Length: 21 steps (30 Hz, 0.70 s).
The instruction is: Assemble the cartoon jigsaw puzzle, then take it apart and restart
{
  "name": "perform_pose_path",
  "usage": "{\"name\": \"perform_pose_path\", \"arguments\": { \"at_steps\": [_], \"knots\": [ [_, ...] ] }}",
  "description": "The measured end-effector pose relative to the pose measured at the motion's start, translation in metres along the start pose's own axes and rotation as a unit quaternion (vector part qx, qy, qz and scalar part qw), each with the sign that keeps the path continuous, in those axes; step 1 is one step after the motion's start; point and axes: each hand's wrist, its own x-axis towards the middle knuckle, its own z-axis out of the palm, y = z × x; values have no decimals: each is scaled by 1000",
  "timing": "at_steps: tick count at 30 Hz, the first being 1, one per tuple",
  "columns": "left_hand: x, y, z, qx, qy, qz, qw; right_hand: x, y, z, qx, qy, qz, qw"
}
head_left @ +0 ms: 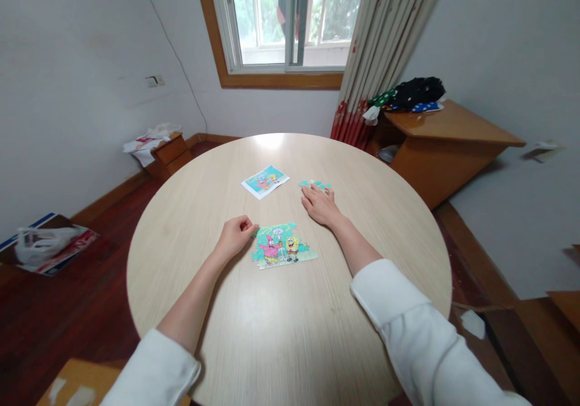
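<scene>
Turquoise puzzle (281, 248), long axis left to right, just right of left hand (236, 235) (nearer; fingers curled, grip unclear); right hand (321, 205) beyond, fingers spread over loose pieces (321, 184).

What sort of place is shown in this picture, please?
Probably a room in a home: it has a window, a long curtain, and a round table bearing a partly assembled jigsaw puzzle.

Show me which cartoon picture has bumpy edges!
The jigsaw puzzle by the left hand: its right side is jagged, while the printed sheet farther back has straight edges.
</scene>
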Motion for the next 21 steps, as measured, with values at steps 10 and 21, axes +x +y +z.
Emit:
{"name": "perform_pose_path", "arguments": {
  "at_steps": [10, 21],
  "knots": [
    [0, -3, 0, 1, 3, 3, 1000, 10, 16, 8, 166, 54, -18, 984],
    [0, 0, -1, 6, 7, 1, 1000, 9, 20, 11, 62, 58, 96, 992]
  ]
}}
